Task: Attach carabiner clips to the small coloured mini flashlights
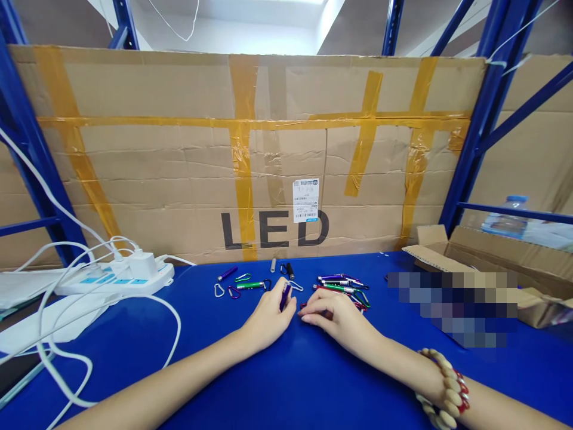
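Observation:
My left hand (270,315) is closed around a small purple keychain flashlight (285,296), held upright. A silver carabiner (295,286) shows just behind it. My right hand (339,315) has its thumb and fingertips pinched together close by; a bit of red shows beside them, and I cannot make out what they hold. Behind my right hand lies a pile of flashlights with carabiners (344,279), in purple, green and red. Left of my left hand lie a purple tube (227,273), a green tube (250,286), and green (243,277), silver (219,290) and magenta (233,292) carabiners.
A silver tube (273,265) and a black tube (290,272) lie farther back. A white power strip (116,276) with looping cables sits at left. At right stands an open cardboard box (483,257), beside a blurred patch. A large taped cardboard panel (179,179) closes off the back.

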Available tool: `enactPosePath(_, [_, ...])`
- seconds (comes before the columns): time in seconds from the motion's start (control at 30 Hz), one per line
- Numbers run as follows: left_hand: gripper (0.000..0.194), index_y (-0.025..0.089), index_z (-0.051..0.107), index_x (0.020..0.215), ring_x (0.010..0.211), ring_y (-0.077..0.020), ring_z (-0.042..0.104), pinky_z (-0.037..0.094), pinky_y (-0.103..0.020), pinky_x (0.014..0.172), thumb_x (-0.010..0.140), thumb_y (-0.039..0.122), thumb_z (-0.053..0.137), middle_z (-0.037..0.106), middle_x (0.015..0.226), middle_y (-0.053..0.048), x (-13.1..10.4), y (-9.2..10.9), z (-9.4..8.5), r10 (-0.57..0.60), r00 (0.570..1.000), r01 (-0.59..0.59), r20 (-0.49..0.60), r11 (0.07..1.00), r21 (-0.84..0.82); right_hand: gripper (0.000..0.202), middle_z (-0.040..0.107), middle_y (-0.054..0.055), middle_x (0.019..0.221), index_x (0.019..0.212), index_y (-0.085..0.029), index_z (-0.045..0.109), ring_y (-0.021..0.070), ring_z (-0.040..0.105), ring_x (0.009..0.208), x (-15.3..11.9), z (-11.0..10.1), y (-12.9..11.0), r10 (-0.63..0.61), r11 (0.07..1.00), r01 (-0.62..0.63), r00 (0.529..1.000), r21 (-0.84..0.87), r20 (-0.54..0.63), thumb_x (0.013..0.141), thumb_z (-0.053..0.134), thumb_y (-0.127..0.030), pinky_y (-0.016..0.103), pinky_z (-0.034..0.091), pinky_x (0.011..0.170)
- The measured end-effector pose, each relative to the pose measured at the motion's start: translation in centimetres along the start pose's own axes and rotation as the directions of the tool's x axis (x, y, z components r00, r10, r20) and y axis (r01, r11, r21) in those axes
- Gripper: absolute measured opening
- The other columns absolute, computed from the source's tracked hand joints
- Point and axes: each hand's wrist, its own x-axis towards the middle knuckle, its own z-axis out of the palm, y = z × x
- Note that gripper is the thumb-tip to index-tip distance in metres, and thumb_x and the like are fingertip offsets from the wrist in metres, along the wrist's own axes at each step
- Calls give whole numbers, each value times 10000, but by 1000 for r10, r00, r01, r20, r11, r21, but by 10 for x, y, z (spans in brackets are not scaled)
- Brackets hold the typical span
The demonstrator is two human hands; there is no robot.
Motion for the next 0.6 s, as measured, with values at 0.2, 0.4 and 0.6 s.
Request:
enactPosePath(0.2, [135, 204, 321, 708, 568, -108, 427, 328, -227, 549, 815, 256, 383, 429, 600, 60, 0, 2, -2, -47, 999, 46, -15, 996, -77, 133, 676, 41, 721, 767, -169, 718, 146, 608, 653, 1, 0, 0, 160, 977, -161, 987, 141, 22, 753, 607, -241, 232, 464, 588])
enactPosePath(0.4, [151, 203, 312, 710, 528, -96, 435, 360, -222, 546, 820, 263, 397, 417, 582, 69, 0, 1, -2, -26, 1000, 25, -2, 981, -193, 124, 678, 36, 731, 803, -168, 710, 134, 610, 635, 1, 1, 1, 130, 981, -127, 991, 146, -14, 739, 618, -222, 217, 465, 551])
enactPosePath(0.6, [158, 202, 316, 719, 476, -86, 413, 359, -219, 526, 829, 288, 390, 424, 571, 75, 1, -1, -1, -70, 997, 56, -42, 959, -278, 149, 674, 43, 785, 858, -177, 696, 141, 602, 693, 2, -5, -2, -37, 999, 34, 996, -42, -76, 783, 568, -164, 229, 472, 594])
